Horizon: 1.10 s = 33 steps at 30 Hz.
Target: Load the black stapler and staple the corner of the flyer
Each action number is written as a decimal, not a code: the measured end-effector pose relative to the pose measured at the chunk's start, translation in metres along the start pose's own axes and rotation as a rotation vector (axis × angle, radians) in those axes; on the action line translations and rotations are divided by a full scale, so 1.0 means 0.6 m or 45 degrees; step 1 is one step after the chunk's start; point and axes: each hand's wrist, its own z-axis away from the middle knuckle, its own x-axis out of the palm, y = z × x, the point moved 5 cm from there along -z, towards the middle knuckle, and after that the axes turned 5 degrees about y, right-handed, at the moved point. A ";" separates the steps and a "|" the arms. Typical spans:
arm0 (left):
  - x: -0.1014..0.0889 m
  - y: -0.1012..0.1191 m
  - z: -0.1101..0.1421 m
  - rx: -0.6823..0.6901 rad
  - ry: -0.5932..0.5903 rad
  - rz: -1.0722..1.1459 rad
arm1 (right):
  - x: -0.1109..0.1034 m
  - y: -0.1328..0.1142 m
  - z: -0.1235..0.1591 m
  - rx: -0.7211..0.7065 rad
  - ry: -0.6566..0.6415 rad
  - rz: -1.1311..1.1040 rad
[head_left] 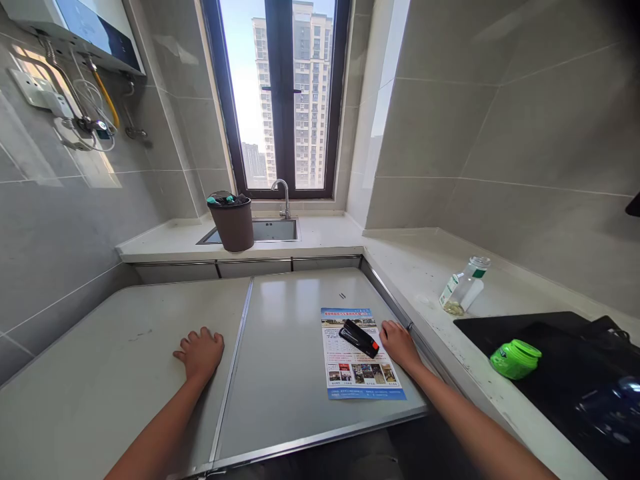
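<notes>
My left hand [201, 353] rests palm down on the left panel of the white folding table [280, 373], fingers apart and holding nothing. My right hand [399, 341] lies on the table at the right edge of a printed leaflet [345, 353], its fingers loosely bent with nothing visible in them. On that leaflet, just left of my right hand, sits a black stapler [356, 335] with a red part at its near end. Two small dark strips [343, 296], possibly staples, lie beyond the leaflet.
A brown bin [233, 223] stands at the sink [275, 231] below the window. On the right counter [400, 257] are a clear glass jar [465, 287], a bright green container [516, 359] and a black hob [565, 400]. A metal seam [233, 373] crosses the tabletop.
</notes>
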 end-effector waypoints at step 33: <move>-0.105 -0.021 0.174 0.182 -0.255 1.082 | 0.132 -0.115 -0.162 -0.327 -0.300 -0.264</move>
